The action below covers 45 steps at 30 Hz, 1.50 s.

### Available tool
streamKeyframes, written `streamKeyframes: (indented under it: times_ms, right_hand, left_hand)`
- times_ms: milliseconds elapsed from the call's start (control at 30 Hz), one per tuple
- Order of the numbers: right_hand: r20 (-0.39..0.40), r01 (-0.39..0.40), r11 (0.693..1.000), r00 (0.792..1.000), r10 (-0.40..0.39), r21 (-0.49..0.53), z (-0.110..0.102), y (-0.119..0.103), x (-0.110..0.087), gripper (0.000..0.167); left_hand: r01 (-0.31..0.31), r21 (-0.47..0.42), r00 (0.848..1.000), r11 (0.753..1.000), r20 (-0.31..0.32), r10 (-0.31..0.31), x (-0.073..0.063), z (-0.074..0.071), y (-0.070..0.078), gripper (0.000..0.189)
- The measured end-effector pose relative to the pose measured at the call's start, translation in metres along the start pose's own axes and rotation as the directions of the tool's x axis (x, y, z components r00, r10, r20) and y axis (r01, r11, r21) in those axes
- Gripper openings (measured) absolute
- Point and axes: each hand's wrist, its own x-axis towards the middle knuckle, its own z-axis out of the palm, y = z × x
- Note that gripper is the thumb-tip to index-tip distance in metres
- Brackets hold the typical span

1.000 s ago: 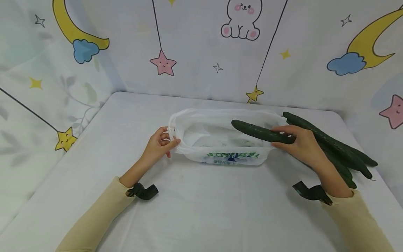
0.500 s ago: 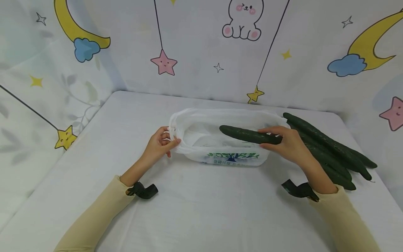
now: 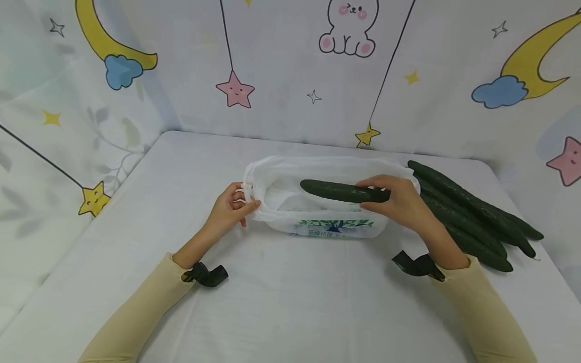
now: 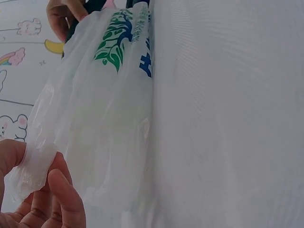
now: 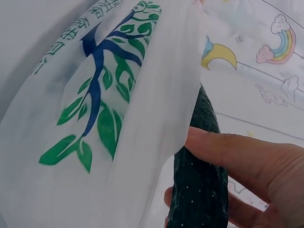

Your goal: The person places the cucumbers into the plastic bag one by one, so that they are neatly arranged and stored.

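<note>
A white plastic bag (image 3: 281,222) with a green and blue tree print lies with its mouth spread wide at mid-table. My left hand (image 3: 230,205) pinches the bag's gathered left edge between thumb and fingers; the left wrist view shows the bunched plastic (image 4: 35,166) in that grip. In my right hand (image 3: 399,199) is a dark green cucumber (image 3: 329,190), held near its right end over the bag's mouth, lying nearly level and pointing left. In the right wrist view the thumb presses on the cucumber (image 5: 199,190), and the bag's side (image 5: 156,95) covers part of it.
Several more cucumbers (image 3: 481,212) lie side by side on the white-clothed table (image 3: 290,302), just right of the bag. Behind the table hangs a white cloth backdrop (image 3: 281,45) printed with moons and stars.
My right hand has carried the cucumber leftward, from the bag's right side to over the middle of its mouth. The left hand has stayed at the bag's left edge.
</note>
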Motion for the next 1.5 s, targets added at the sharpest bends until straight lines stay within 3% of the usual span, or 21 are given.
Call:
streamKeyframes:
  times_ms: [1033,1500]
  right_hand:
    - [0.130,-0.018,0.994,0.992,0.004,0.104,0.037,-0.020,0.028,0.041]
    - [0.124,0.090,0.989,0.987,-0.105,0.118,0.051,-0.021,0.038,0.040]
  left_hand:
    - [0.007,0.001,1.000,1.000,0.001,-0.007,0.000,0.000,-0.004,0.047]
    - [-0.011,-0.015,1.000,1.000,0.005,0.011,0.000,0.000,-0.003,0.046]
